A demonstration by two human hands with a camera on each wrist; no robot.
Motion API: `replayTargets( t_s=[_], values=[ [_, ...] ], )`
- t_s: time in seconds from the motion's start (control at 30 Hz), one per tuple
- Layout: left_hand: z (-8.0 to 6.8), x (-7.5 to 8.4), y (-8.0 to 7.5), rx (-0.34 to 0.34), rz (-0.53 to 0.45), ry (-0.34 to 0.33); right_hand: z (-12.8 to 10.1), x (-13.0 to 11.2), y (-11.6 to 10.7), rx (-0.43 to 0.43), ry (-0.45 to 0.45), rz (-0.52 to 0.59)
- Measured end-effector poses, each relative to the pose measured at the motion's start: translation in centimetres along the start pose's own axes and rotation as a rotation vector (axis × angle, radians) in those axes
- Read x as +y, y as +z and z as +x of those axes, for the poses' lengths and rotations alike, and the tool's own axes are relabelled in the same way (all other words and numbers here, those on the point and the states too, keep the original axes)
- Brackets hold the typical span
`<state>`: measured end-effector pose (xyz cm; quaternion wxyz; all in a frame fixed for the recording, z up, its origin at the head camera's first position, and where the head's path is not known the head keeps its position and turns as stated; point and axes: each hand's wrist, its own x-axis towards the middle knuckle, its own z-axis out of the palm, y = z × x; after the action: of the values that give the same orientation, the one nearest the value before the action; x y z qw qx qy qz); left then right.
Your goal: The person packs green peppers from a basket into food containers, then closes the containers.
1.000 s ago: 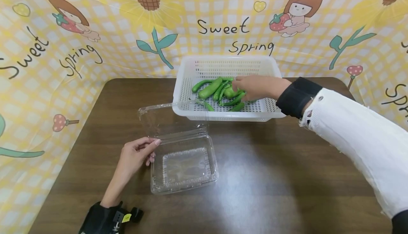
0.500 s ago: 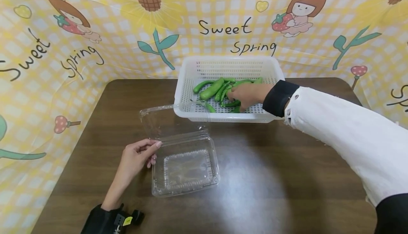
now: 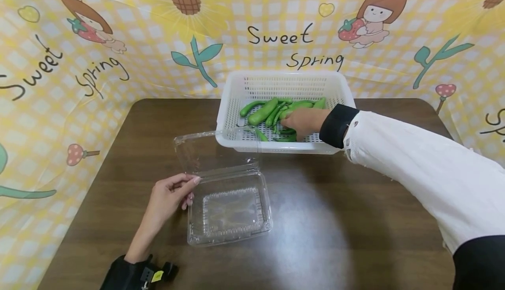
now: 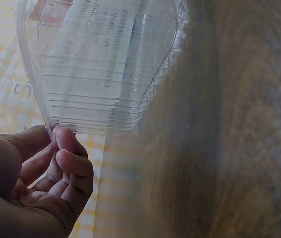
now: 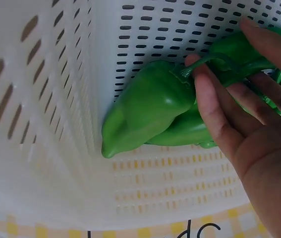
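Head view: right hand (image 3: 304, 122) partly hides green peppers (image 3: 272, 115).

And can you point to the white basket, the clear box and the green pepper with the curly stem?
White basket (image 3: 284, 148), head view: on its front rim.
Clear box (image 3: 232, 211), head view: on the floor of its bottom half.
Green pepper (image 5: 147, 106), right wrist view: on its fat middle.

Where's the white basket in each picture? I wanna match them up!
Head: the white basket is just above the centre, beyond the clear box.
Left wrist: upper part, left of centre, seen blurrily through the clear box.
Right wrist: it fills most of the picture, around the green peppers.
Landmark in all three: the yellow checked cloth.
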<state>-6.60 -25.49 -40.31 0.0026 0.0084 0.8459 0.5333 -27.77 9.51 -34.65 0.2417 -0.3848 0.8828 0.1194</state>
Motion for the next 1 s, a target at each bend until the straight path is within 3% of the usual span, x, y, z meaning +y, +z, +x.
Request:
replayTargets(
  t_s=[0.57,1.0],
  values=[
    [-0.1,-0.4,0.0,0.014,0.019,-0.022,-0.1,0.0,-0.3,0.026,-0.033,0.041],
    [0.2,-0.2,-0.2,-0.009,0.019,0.008,-0.9,0.5,-0.4,0.067,-0.029,0.058]
  ],
)
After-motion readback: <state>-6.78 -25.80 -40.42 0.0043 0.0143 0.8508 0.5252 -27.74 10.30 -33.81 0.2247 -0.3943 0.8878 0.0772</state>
